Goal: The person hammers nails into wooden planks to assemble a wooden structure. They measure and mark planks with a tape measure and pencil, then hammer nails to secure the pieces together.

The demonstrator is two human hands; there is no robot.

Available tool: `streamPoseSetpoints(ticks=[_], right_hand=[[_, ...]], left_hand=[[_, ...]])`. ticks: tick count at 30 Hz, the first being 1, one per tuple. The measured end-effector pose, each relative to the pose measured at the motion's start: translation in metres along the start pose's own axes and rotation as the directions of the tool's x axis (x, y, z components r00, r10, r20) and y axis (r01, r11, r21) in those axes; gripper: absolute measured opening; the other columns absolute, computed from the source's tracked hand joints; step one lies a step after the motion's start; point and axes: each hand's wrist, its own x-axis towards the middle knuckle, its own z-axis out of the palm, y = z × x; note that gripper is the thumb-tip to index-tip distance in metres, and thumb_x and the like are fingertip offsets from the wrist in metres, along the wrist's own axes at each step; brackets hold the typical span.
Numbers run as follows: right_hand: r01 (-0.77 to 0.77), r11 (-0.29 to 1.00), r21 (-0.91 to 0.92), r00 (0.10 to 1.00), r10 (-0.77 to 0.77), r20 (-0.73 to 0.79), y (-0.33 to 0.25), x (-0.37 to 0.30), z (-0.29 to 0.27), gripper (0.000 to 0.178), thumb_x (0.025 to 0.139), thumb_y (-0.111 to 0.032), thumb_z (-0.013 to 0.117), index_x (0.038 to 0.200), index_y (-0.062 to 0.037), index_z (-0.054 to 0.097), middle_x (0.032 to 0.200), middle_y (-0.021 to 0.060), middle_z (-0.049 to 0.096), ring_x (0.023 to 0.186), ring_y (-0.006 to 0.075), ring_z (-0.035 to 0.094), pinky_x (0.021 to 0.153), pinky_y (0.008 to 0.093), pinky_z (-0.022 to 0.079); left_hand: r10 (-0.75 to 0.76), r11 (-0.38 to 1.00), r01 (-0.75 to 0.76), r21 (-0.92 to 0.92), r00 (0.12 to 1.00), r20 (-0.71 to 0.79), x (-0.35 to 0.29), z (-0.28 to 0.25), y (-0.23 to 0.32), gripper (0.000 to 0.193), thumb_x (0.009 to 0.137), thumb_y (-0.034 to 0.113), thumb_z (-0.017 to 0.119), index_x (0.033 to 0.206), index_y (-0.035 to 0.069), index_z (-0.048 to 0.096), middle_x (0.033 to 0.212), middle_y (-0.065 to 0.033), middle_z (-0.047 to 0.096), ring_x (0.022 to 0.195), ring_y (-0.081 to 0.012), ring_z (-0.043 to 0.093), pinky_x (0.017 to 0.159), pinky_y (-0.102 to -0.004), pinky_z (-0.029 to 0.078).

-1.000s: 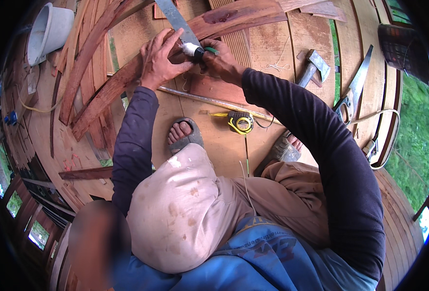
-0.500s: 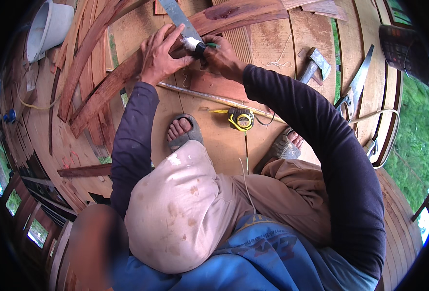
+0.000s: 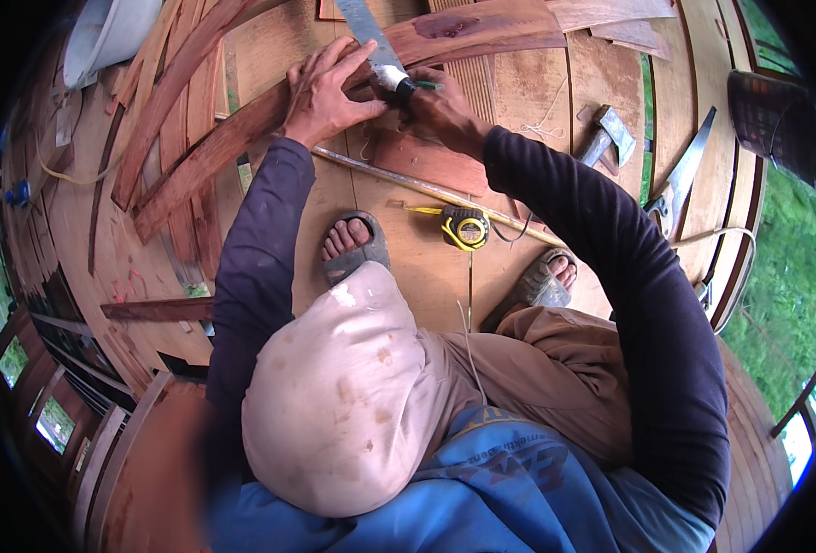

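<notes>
A curved reddish-brown plank [image 3: 207, 157] runs up from the left under my hands. My left hand [image 3: 325, 100] lies on it, open with fingers apart, the index fingertip against a flat metal blade [image 3: 359, 28]. The blade has a white wrapped section and a black handle at its near end. My right hand [image 3: 440, 112] is closed around the black part; a slim green piece shows at its fingers, its kind unclear. Below my hands are a broad reddish board [image 3: 426, 164] and a long thin rod [image 3: 399, 178]. A yellow-and-black tape measure [image 3: 465, 227] lies closer to my feet.
An axe [image 3: 612, 136] and a handsaw [image 3: 684, 175] lie at the right. Loose curved timbers [image 3: 164, 111] stretch along the left. A pale bucket [image 3: 108, 41] stands at the far left and a dark basket [image 3: 776, 124] at the far right. Gaps separate some floor planks.
The whole view has shifted slightly, so the hands and tools appear a little further right. Both hands keep about the same pose on the plank and blade.
</notes>
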Motion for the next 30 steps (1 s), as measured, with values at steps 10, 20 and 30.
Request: streamPoseSetpoints(ticks=[10, 20, 30], right_hand=[[0.360, 0.361, -0.861, 0.841, -0.526, 0.131, -0.041, -0.027, -0.051, 0.032, 0.104, -0.032, 0.051, 0.113, -0.0038, 0.065, 0.084, 0.0141, 0.069, 0.073, 0.0247, 0.067, 0.064, 0.0414, 0.051], [0.447, 0.568, -0.691, 0.872, -0.449, 0.195, -0.064, 0.043, -0.053, 0.034, 0.106, -0.024, 0.046, 0.120, -0.0004, 0.066, 0.099, 0.0083, 0.074, 0.084, 0.0165, 0.067, 0.073, 0.0303, 0.052], [0.524, 0.428, -0.736, 0.802, -0.539, 0.258, -0.054, 0.056, -0.056, 0.033, 0.101, -0.025, 0.059, 0.121, -0.0007, 0.064, 0.103, 0.0175, 0.074, 0.091, 0.0299, 0.071, 0.080, 0.0372, 0.055]], left_hand=[[-0.014, 1.000, 0.014, 0.002, 0.999, -0.038, -0.003, 0.006, -0.004, 0.090, 0.064, 0.054, 0.089, 0.145, 0.029, 0.059, 0.149, -0.0091, 0.050, 0.133, -0.0331, 0.049, 0.113, -0.0537, 0.027], [-0.058, 0.998, 0.058, 0.007, 0.998, 0.009, 0.000, 0.000, 0.000, 0.093, 0.062, 0.050, 0.089, 0.146, 0.026, 0.059, 0.151, -0.0124, 0.050, 0.137, -0.0348, 0.048, 0.111, -0.0544, 0.030], [-0.045, 0.999, 0.046, 0.009, 0.999, -0.024, 0.001, 0.004, -0.002, 0.091, 0.060, 0.051, 0.089, 0.143, 0.026, 0.061, 0.149, -0.0100, 0.052, 0.135, -0.0332, 0.048, 0.112, -0.0539, 0.028]])
